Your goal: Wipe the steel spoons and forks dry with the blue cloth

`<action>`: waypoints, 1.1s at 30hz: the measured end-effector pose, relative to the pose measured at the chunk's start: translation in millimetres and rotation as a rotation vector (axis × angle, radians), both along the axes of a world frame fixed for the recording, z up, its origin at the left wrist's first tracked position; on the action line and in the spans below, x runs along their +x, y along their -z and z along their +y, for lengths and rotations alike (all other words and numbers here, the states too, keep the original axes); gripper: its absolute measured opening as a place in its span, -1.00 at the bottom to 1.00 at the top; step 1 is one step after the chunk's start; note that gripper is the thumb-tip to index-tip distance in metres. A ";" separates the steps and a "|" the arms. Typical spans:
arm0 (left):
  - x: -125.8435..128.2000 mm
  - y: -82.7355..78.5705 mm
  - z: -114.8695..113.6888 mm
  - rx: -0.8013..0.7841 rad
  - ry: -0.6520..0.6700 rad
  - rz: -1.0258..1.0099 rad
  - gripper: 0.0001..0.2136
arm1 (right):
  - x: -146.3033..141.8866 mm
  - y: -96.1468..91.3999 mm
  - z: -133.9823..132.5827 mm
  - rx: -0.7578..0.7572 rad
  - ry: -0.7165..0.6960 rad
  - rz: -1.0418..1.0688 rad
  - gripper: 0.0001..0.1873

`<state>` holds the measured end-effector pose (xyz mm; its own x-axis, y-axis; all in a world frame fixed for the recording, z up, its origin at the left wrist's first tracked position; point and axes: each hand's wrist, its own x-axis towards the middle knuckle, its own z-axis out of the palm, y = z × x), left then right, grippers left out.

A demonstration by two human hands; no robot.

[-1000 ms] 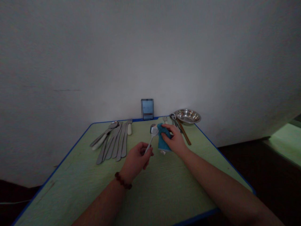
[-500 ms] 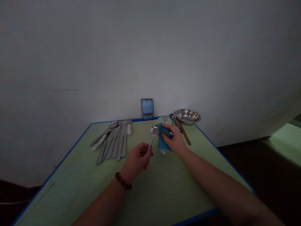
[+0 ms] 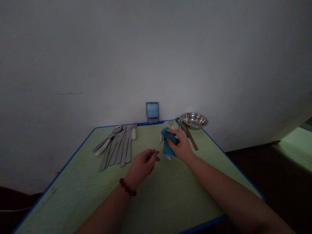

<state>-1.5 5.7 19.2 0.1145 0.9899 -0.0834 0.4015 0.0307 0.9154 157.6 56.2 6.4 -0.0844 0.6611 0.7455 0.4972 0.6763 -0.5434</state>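
Head view: the left hand [image 3: 140,166] is grasping a spoon [image 3: 159,146] by its handle, with the spoon's head hidden inside a blue cloth [image 3: 167,144]. The right hand [image 3: 177,146] is clenched around the cloth, over the green table [image 3: 170,201], right of the laid-out cutlery [image 3: 117,146].

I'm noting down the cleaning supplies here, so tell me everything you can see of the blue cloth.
The blue cloth is a teal, soft-looking fabric, perhaps towelling, though the dim light hides its weave. It is bunched into a narrow upright fold, pinched near the top by the right hand. It appears wrapped over the head of a spoon, whose thin handle runs to the left hand. A small white tag shows at its lower end, just over the green table top; contact cannot be told.
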 end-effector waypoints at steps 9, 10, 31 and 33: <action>0.6 1.0 1.3 -0.050 -0.014 -0.122 -0.70 | 2.5 1.8 -0.4 0.039 0.043 -0.026 -0.67; 0.8 1.3 1.5 -0.060 -0.019 -0.153 -0.69 | 2.8 1.7 -0.8 0.047 0.048 -0.041 -0.67; 1.0 1.2 3.2 -0.077 -0.130 -0.314 -0.72 | 6.0 6.6 0.3 0.240 0.015 -0.392 -0.66; 0.5 2.2 3.5 -0.073 -0.126 -0.302 -0.70 | 5.5 6.5 -0.3 0.251 0.014 -0.410 -0.67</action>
